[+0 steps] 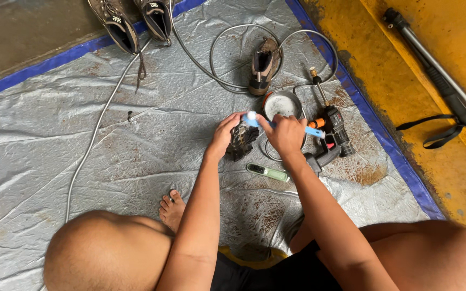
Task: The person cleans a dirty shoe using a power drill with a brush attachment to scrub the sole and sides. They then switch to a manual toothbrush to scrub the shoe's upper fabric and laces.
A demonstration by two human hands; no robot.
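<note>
Gripping a dark muddy shoe (242, 141) from its far side, the left hand (223, 134) steadies it on the tarp while the right hand (287, 134), closed round a blue brush (276, 125), scrubs beside it; the shoe looks light, flexible, probably slick.

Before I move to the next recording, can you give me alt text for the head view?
A seated person's left hand holds a dark muddy shoe while the right hand scrubs it with a blue-handled brush, over a crinkled grey tarp with a blue border. Nearby lie a round metal bowl, a black-and-orange spray gun on a grey hose, a green brush and three more shoes.
</note>
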